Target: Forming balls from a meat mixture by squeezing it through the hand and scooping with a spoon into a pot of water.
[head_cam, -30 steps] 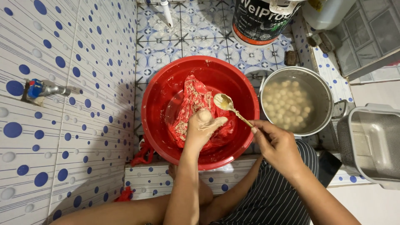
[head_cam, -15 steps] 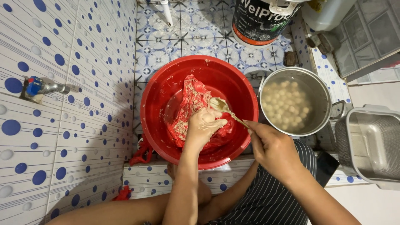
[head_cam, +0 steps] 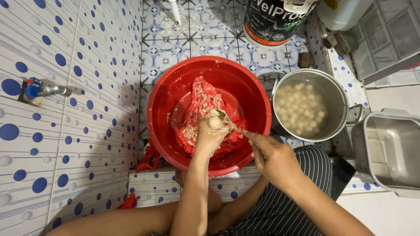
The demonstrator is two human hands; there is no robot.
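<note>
A view from above of a person sitting on a tiled floor point(head_cam: 205, 39), knees drawn up, working over a round red basin point(head_cam: 166, 109). The left hand point(head_cam: 209, 135) is clenched into a loose fist over the middle of the basin, and a small pale ball of paste point(head_cam: 214, 123) shows at the top of the fist, squeezed up between thumb and forefinger. The right hand point(head_cam: 272, 156) comes in from the right and grasps the handle of a metal spoon point(head_cam: 224, 118), pinched between its fingers; the bowl of the spoon touches the ball on the left fist.

Inside the basin lies a crumpled red plastic bag point(head_cam: 199, 107), smeared with the same pale paste, running from the far side of the basin down under the left hand.

Just beside the basin on the right stands a round steel pot point(head_cam: 339, 102), filled with cloudy water and many small pale balls point(head_cam: 299, 109). Farther right, at the frame's edge, is a square metal strainer basket point(head_cam: 389, 148). A dark bucket point(head_cam: 275, 19) stands beyond the basin at the top. On the left rises a white wall with blue dots point(head_cam: 65, 131), with a metal tap point(head_cam: 41, 89) fixed to it. The person wears dark striped cloth point(head_cam: 288, 209) over the lap.
</note>
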